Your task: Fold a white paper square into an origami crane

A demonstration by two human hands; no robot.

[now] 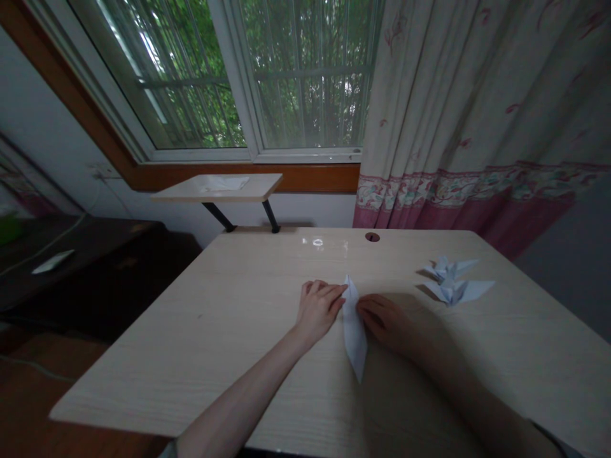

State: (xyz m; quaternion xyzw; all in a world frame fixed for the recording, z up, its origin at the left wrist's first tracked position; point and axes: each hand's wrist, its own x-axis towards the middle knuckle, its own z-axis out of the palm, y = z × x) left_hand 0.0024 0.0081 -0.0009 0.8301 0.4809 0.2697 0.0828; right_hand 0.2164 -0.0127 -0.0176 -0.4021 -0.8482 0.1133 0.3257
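A long, narrow diamond of folded white paper [354, 334] lies on the wooden-topped desk [229, 312], one point toward the window and the other toward me. My left hand [319, 306] pinches its left edge near the upper end, fingertips together. From the other side, my right hand [386, 320] has its curled fingers against the right edge; the tips are partly hidden. To the right, two folded white paper cranes with spread wings sit one behind the other, a nearer crane [457, 292] and a farther crane [445, 270].
A small raised shelf [186, 187] with a white sheet [229, 183] on it stands at the desk's back left. A round cable hole [372, 237] is near the back edge. A floral curtain [429, 114] hangs behind. At left is a dark table [100, 254] holding a phone-like object [53, 261].
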